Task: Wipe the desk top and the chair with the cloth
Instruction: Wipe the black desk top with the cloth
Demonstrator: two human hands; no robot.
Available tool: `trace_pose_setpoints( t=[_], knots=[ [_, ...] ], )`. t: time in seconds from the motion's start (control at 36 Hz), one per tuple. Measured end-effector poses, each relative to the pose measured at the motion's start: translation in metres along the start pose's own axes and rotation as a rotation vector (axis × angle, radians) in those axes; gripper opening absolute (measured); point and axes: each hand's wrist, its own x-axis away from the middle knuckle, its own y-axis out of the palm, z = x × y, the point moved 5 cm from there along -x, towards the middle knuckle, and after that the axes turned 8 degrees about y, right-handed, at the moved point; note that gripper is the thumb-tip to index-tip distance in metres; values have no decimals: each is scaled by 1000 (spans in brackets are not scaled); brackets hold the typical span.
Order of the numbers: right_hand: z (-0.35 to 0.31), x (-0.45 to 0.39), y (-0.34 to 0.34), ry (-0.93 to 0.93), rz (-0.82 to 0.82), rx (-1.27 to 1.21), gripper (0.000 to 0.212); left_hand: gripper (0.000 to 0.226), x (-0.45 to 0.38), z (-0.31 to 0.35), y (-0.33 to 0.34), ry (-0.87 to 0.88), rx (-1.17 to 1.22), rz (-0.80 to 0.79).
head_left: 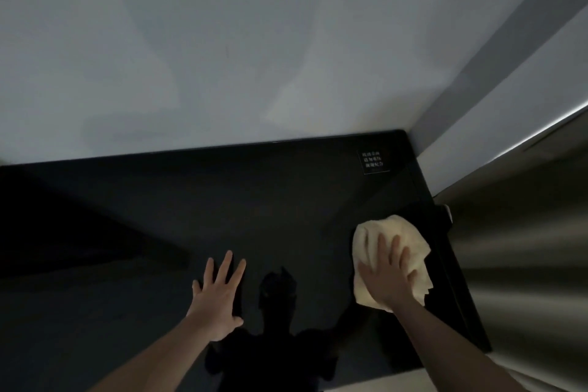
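- Both forearms reach in from the near edge; the left hand [219, 296] lies flat on the desk top [286, 207], fingers straight and spread, holding nothing — it looks like a brace.
- To its right, near the desk's right edge, the right hand [389, 274] presses down on the cloth [385, 232] with fingers straight and laid over it, not curled round it. Pale bunched cloth shows ahead of the fingertips and on both sides of the palm.
- Beyond the right hand, in the far right corner, a small label [375, 162] with white lettering sits on the dark glossy surface; the lettering is too small to read.
- Judging progress: wiping of the desk top is under way at its right side. No streaks or damp patches show, so which parts are already done cannot be told.
- No chair is in view — that half of the task seems still to come.
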Motion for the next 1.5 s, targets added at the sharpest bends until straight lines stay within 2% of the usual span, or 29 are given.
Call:
trace_pose_setpoints(
  t=[0.11,0.19,0.42,0.61,0.92,1.11,1.25,1.36,1.5],
  knots=[
    [20,-22,-31,-1,123,91,91,123,-2,3,3,-24,24,-4],
    [26,-32,-39,-9,140,106,90,123,-2,4,2,-30,27,4],
    [11,-38,-14,36,145,-10,78,120,3,0,2,-21,31,23],
    [-21,-17,10,-2,175,34,82,105,18,-19,6,16,29,60],
    [-130,67,84,-46,136,92,85,105,59,-121,11,-17,35,107],
    [-227,152,167,-108,-29,65,78,113,92,-223,8,-30,104,97],
    [-239,164,179,-52,-91,108,80,123,120,-286,13,-4,59,44],
    [-241,165,177,-52,-115,95,80,122,121,-292,12,38,50,-6],
    [-245,160,179,-18,-126,93,81,124,119,-291,12,24,51,12]
  ],
)
